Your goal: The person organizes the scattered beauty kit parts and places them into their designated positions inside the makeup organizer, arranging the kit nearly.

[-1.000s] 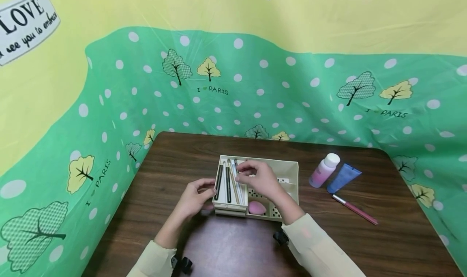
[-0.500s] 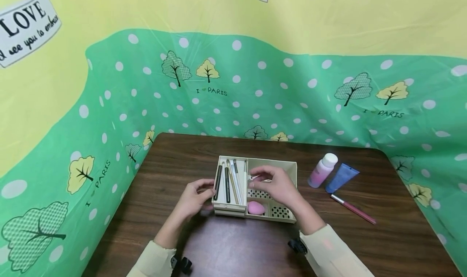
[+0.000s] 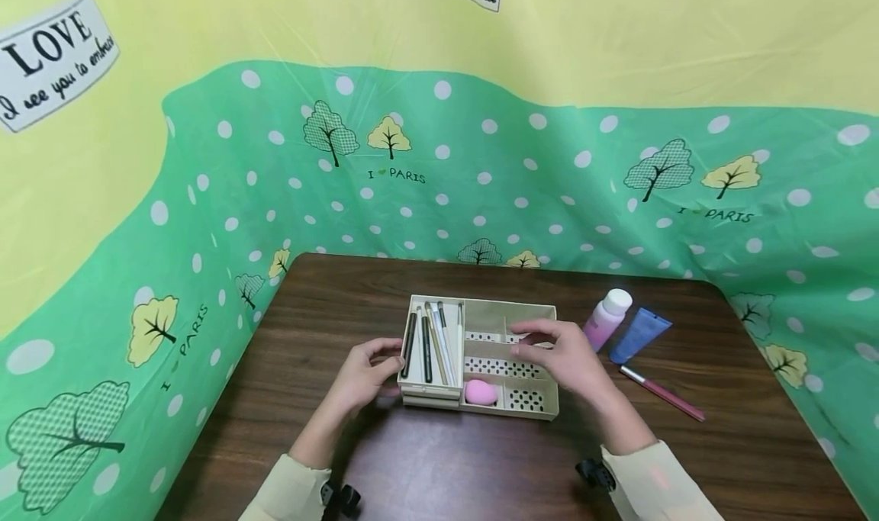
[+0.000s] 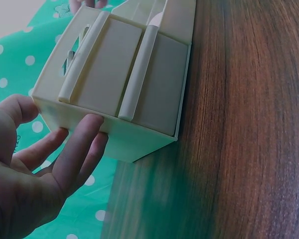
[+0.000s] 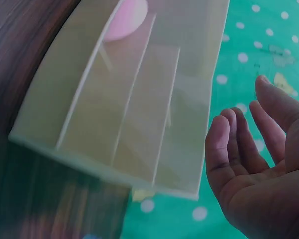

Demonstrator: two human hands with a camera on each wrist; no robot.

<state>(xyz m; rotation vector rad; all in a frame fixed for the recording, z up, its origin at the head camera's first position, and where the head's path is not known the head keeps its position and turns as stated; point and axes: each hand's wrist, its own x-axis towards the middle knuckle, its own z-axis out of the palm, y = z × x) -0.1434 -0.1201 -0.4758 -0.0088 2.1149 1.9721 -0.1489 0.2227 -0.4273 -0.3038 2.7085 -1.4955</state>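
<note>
A cream desk organizer (image 3: pixel 556 399) sits mid-table, with two drawers (image 4: pixel 107 64) on the front of its left part. Several thin makeup brushes (image 3: pixel 439 342) and black pencils (image 3: pixel 426 349) lie in the tray on top of that part. A pink makeup sponge (image 3: pixel 480 392) sits in a front compartment on the right. My left hand (image 3: pixel 364 372) touches the organizer's left side with thumb and fingertips, its fingers fairly straight in the left wrist view. My right hand (image 3: pixel 566 353) hovers over the organizer's right end; the right wrist view shows nothing in its loosely bent fingers (image 5: pixel 219 142).
Right of the organizer, a pink and white bottle (image 3: pixel 607 319) stands beside a blue squeeze tube (image 3: pixel 639 336). In front of them lies a slim dark-pink tube with a silver end (image 3: pixel 662 393). A green and yellow patterned cloth (image 3: pixel 412 216) hangs around the brown table (image 3: pixel 330 292).
My right hand has moved right, from above the brush tray to the organizer's right end, uncovering the brushes and the perforated compartments. The left hand stays against the left side.
</note>
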